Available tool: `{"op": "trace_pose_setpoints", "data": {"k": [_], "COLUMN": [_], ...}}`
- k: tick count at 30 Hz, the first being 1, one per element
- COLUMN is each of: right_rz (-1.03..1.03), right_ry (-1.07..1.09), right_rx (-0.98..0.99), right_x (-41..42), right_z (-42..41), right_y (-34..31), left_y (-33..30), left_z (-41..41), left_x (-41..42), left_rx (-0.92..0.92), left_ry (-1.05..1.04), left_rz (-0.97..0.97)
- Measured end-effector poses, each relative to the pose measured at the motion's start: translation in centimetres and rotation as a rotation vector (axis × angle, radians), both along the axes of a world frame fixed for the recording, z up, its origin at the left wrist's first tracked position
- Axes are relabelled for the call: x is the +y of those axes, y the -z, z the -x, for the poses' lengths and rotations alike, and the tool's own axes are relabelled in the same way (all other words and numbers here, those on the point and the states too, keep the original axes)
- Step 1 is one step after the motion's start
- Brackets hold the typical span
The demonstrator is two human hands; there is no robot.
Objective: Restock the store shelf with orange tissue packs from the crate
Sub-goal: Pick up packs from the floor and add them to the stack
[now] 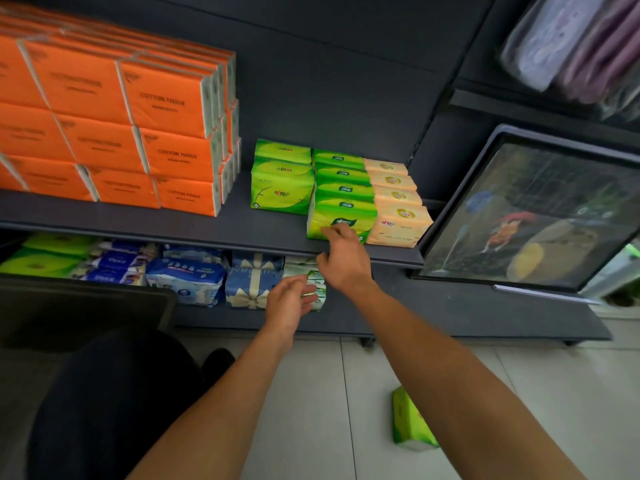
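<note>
Orange tissue packs point(166, 105) stand stacked three high in several columns on the left of the dark shelf point(242, 233). The dark crate point(86, 306) sits at the lower left, its inside hidden. My right hand point(341, 258) reaches to the shelf's front edge, fingertips touching the front green tissue pack point(341, 220); it holds nothing. My left hand point(289, 299) hovers lower, fingers relaxed and empty, in front of the lower shelf's goods.
Green packs point(280, 181) and peach packs point(398, 209) fill the shelf's right side. Blue and white packs point(187, 278) line the lower shelf. One green pack point(410, 424) lies on the tiled floor. A dark framed panel point(533, 213) leans at the right.
</note>
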State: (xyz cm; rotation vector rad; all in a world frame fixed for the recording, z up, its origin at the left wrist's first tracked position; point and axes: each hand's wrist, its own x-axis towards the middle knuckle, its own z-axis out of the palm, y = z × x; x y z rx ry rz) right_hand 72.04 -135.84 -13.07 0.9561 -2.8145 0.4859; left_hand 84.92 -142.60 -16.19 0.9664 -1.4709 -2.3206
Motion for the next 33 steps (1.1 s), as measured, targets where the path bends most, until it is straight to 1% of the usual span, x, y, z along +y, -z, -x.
{"op": "trace_pose_setpoints", "data": {"k": [2,4,7,10,13,16,18,21,26,30,33], "right_rz": [0.09,0.19,0.17,0.115,0.114,0.09,0.113,0.19,0.16,0.105,0.137], "right_ry": [-0.019,-0.002,0.036,0.146,0.288,0.428,0.531,0.681,0.831,0.91,0.983], "right_rx": [0.087,0.123,0.072,-0.045,-0.188,-0.319,-0.415,-0.515,-0.654,-0.748,-0.823], "right_x": [0.8,2.3,5.7,9.9,13.8,17.0,18.5,20.0,22.7,25.1,26.5], "right_z": [-0.6,-1.5,-3.5,-5.4,-7.5,-9.0,-9.9,-10.6,-10.6,-10.1,-10.0], "right_y": [0.7,2.3,6.2,11.0,15.4,18.5,20.1,21.5,23.1,24.2,24.9], "left_y": [0.3,0.8,1.8,3.3,5.0,6.5,7.6,9.1,10.8,11.9,12.4], "left_z": [0.0,0.1,0.0,-0.1,-0.4,-0.4,-0.6,-1.1,-1.8,-2.2,-2.5], "left_x": [0.1,0.3,1.1,2.4,3.7,5.1,6.1,7.1,7.7,7.4,7.2], "left_rx": [0.003,-0.011,-0.044,-0.092,-0.138,-0.193,-0.231,-0.28,-0.345,-0.376,-0.394], "left_ry": [0.008,0.038,0.107,0.199,0.294,0.369,0.409,0.467,0.542,0.576,0.586], "left_rz": [0.015,0.06,0.108,0.16,0.202,0.235,0.254,0.263,0.273,0.293,0.29]}}
